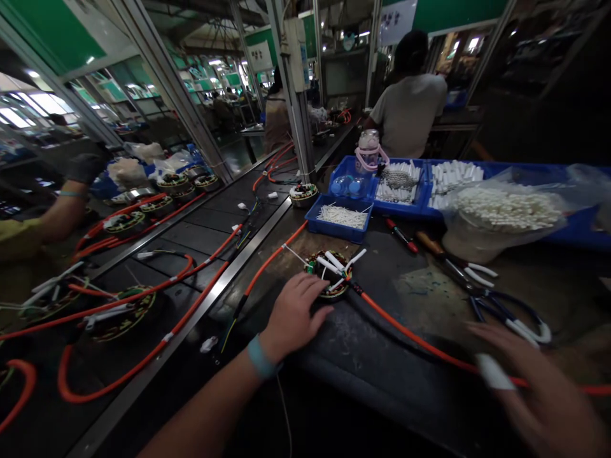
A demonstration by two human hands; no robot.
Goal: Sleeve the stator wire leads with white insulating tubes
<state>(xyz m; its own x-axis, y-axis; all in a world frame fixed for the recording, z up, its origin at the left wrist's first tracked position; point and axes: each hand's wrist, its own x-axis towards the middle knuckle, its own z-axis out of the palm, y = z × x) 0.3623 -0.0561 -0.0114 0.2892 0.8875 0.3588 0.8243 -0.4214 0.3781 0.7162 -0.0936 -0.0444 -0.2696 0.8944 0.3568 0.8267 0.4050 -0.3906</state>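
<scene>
A ring-shaped motor stator [341, 289] with copper windings and white sleeves lies on the dark bench. My left hand [296, 312] rests at its near left edge, fingers stretched over the rim and thumb apart. From the stator an orange cable [405, 334] runs right, passing by my right hand [539, 394]. That hand is blurred, with fingers apart and a white wrap on the thumb. Just beyond it lie dark-blue-handled scissors [506, 312], which it seems not to grip. Another orange cable [267, 267] extends on the stator's left side.
Behind the stator stands a small blue tray [312, 222] of thin white sticks. Farther back are blue bins [424, 207] and a bag of white tubes [510, 210]. A red-black tool [401, 235] lies nearby. A metal rail [219, 280] separates the line, where a co-worker's gloved hand [83, 168] shows.
</scene>
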